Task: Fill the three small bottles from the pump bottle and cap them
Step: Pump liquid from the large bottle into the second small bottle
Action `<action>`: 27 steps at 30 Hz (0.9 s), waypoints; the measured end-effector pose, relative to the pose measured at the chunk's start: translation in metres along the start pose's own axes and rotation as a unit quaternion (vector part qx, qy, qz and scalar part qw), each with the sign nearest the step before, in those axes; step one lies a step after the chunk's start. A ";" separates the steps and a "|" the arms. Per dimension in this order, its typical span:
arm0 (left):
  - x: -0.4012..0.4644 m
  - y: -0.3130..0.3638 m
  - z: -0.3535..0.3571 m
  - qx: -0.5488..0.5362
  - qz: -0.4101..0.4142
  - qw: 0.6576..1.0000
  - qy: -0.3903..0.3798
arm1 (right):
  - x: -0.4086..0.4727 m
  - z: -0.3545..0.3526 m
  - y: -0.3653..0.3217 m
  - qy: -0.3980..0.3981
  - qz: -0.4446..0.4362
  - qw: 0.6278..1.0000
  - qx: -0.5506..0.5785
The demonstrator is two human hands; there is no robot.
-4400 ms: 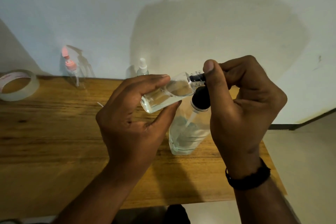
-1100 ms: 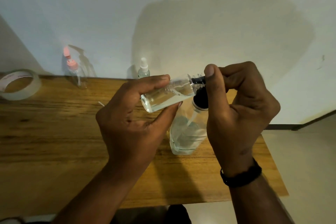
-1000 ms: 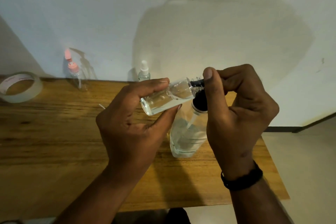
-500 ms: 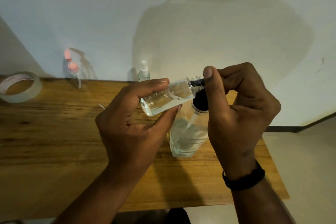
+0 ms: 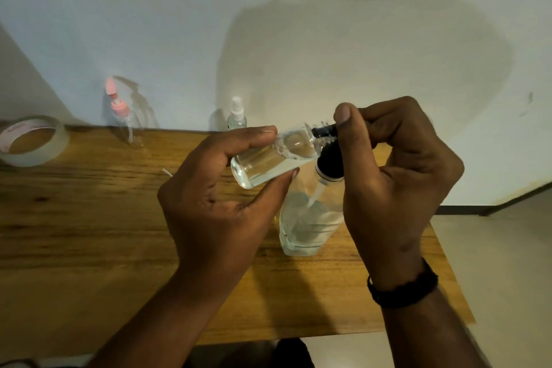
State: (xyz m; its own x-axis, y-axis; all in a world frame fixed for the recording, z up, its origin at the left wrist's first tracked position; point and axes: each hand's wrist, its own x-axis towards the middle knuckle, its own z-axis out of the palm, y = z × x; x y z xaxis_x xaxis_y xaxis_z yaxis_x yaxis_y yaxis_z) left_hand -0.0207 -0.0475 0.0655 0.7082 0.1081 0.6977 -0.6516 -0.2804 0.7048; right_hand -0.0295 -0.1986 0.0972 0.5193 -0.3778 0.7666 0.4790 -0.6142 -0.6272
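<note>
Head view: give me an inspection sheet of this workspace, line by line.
Surface: wooden table, against a white wall.
Job's things: small clear bottle, tilted, part full, neck at the black nozzle; pump bottle standing beneath; pink-capped bottle and white-capped spray bottle at the back edge.
Clutter: tape roll, far left.
Grips: left hand holds the small bottle; right hand closed on the pump head.
Cables: nothing seen.
Surroundings: pale floor on the right.
</note>
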 end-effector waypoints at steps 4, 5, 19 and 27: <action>0.000 0.002 0.001 -0.014 -0.007 1.000 0.000 | 0.002 -0.003 -0.001 0.005 -0.002 1.000 -0.008; 0.000 0.002 0.001 -0.012 -0.004 1.000 -0.001 | 0.001 -0.002 0.000 0.007 -0.002 1.000 -0.003; 0.000 0.000 0.003 -0.002 -0.001 1.000 0.002 | 0.000 0.001 0.001 0.012 -0.013 1.000 0.005; -0.001 -0.005 -0.001 0.006 0.003 1.000 0.001 | -0.002 0.004 0.000 0.000 -0.012 1.000 0.001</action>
State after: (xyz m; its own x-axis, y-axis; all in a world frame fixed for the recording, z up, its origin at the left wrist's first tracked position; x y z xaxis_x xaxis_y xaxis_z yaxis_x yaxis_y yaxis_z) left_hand -0.0186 -0.0456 0.0615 0.7038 0.1075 0.7022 -0.6524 -0.2933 0.6988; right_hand -0.0282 -0.1947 0.0951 0.5072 -0.3633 0.7815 0.4926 -0.6219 -0.6088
